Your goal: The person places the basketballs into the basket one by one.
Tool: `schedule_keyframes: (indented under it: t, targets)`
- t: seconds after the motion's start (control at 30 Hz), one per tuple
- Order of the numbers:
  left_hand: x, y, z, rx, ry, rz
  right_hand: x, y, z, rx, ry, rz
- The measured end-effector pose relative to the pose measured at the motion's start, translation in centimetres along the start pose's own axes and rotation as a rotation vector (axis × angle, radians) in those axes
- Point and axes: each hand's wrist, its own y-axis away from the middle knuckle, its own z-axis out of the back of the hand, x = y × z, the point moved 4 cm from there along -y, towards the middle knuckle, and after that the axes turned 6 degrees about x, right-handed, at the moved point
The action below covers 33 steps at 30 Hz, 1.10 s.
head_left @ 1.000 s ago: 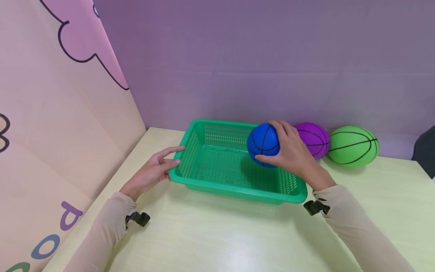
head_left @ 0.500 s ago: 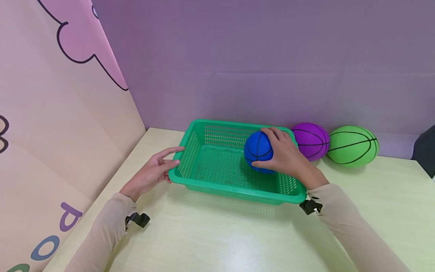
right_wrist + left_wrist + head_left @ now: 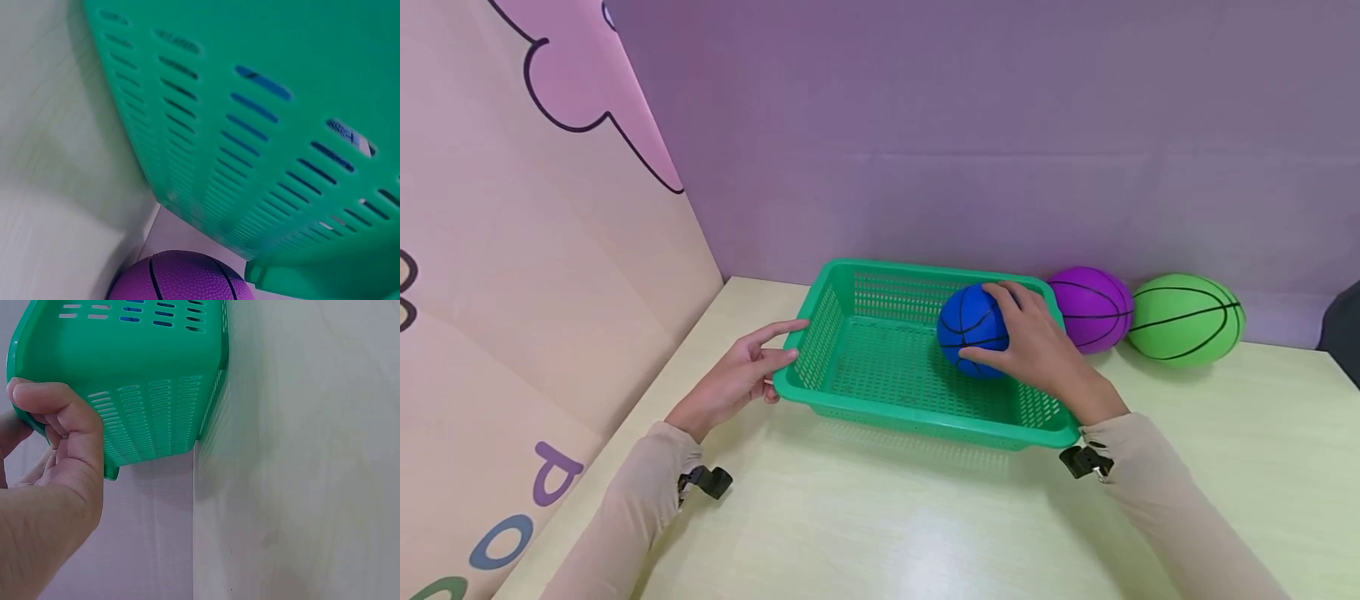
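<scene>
A green slotted plastic basket (image 3: 880,425) stands on the table near the back wall. My left hand (image 3: 730,379) grips its left rim, and the left wrist view shows fingers and thumb curled about the basket's edge (image 3: 69,369). Inside the basket, at its right end, is a small blue basketball (image 3: 970,329) with black lines. My right hand (image 3: 1041,350) holds this ball from the right, thumb in front and fingers over the top. Through the slots in the right wrist view, bits of the blue ball (image 3: 256,109) show; the right hand is hidden there by the basket wall.
Right of the basket, against the back wall, sits a purple basketball (image 3: 1090,310), with a green basketball (image 3: 1187,321) beside it. A dark object (image 3: 1343,333) stands at the far right edge. A printed panel (image 3: 550,292) rises along the left side of the table (image 3: 850,517).
My right hand has lowered the blue basketball into the basket and slightly left. The left hand keeps its grip on the rim, and the basket stays in place.
</scene>
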Motion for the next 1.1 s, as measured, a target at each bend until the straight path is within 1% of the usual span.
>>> schedule_keyframes:
  t: [0.13, 0.4, 0.6, 0.83, 0.93, 1.0, 1.1]
  targets:
    - [0.01, -0.05, 0.0, -0.003, -0.001, 0.002, -0.01, 0.22, -0.13, 0.015, 0.036, 0.015]
    - [0.12, -0.44, -0.08, 0.004, -0.002, -0.007, -0.28, 0.42, -0.21, 0.026, 0.058, 0.017]
    - [0.2, -0.69, -0.04, 0.002, -0.001, -0.009, -0.46, 0.59, -0.14, -0.006, 0.054, 0.035]
    - [0.37, -0.78, 0.12, 0.011, 0.004, -0.002, -0.69, 0.9, -0.13, -0.018, -0.012, -0.018]
    - [0.3, -0.69, 0.24, 0.002, 0.007, -0.007, -0.63, 0.81, -0.03, -0.033, -0.026, -0.017]
    - [0.26, -0.64, 0.24, -0.004, 0.007, -0.01, -0.6, 0.8, 0.04, -0.048, -0.022, -0.007]
    - [0.28, -0.69, 0.13, 0.006, 0.007, -0.011, -0.52, 1.04, 0.22, -0.066, -0.002, 0.0]
